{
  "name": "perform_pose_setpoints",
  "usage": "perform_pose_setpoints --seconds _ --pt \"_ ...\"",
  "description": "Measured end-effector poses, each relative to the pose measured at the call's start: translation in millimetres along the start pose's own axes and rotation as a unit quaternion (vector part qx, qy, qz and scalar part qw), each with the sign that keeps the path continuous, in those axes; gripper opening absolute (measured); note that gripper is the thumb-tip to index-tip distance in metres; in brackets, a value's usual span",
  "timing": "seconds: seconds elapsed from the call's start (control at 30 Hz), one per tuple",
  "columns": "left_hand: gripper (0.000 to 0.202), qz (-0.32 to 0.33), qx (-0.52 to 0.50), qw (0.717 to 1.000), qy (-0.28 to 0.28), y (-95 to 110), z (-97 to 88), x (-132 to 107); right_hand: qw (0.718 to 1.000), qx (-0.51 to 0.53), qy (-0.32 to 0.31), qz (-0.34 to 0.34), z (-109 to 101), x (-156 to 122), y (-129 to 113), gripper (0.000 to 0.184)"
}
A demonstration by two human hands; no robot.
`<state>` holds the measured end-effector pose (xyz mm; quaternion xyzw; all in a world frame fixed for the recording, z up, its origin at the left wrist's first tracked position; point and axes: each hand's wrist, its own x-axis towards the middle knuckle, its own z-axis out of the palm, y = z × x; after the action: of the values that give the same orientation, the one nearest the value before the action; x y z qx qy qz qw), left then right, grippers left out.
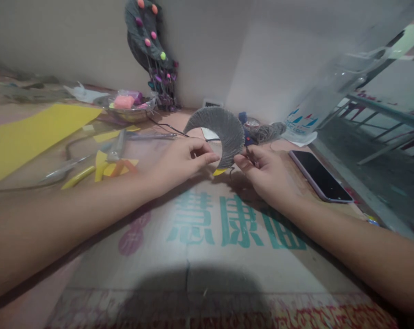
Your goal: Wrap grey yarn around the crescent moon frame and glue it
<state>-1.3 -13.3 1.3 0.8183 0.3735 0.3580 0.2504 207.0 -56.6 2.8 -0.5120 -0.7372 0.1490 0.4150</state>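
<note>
A crescent moon shape (233, 132) wrapped in grey yarn stands tilted between my hands, with a bit of yellow (220, 172) showing at its lower tip. My left hand (189, 157) is closed, thumb and fingers pinching at the inner side near that tip. At the outer edge, my right hand (258, 167) is closed in a pinch on the grey yarn; its fingertips partly hide the strand. A short loose end (231, 173) curls below the crescent. Under both hands lies a cardboard sheet (152, 274) with green printed characters.
A phone (321, 176) lies on the right, near a clear plastic jug (306, 109) and a grey yarn bundle (266, 133). On the left are yellow sheet (28, 137), scissors (78, 177), a glue gun (116, 146) and a bowl (127, 114). A decorated crescent (143, 39) hangs behind.
</note>
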Motion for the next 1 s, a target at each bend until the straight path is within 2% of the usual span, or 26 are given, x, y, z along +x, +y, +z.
perform_pose_setpoints --seconds 0.07,0.2,0.33,0.5,0.7,0.87,1.0 --pt "0.029 0.034 0.007 0.999 -0.023 -1.6 0.8 -0.5 1.000 -0.007 -0.004 -0.002 -0.2 -0.2 0.0 0.022" --pt "0.022 0.089 0.025 0.996 -0.017 -3.2 2.6 -1.2 1.000 -0.007 -0.005 -0.011 -0.2 -0.1 0.1 0.023" --pt "0.026 0.082 0.025 0.995 -0.046 -0.4 3.6 -2.0 1.000 -0.009 -0.007 -0.005 -0.1 0.5 -0.9 0.024" --pt "0.022 0.100 0.019 0.994 -0.049 1.8 2.7 -2.7 1.000 -0.001 -0.015 -0.002 0.1 0.0 -1.4 0.023" --pt "0.019 0.113 0.019 0.992 -0.047 1.6 0.6 -2.9 0.999 -0.002 -0.039 -0.004 -0.4 0.6 0.4 0.037" --pt "0.029 0.095 0.014 0.993 -0.067 3.8 -0.1 -2.7 0.999 0.019 -0.038 -0.010 -0.4 2.6 -2.9 0.025" --pt "0.031 0.074 0.005 0.994 -0.079 5.2 0.9 -2.1 0.999 0.019 -0.040 0.005 -0.3 1.9 -4.4 0.024"
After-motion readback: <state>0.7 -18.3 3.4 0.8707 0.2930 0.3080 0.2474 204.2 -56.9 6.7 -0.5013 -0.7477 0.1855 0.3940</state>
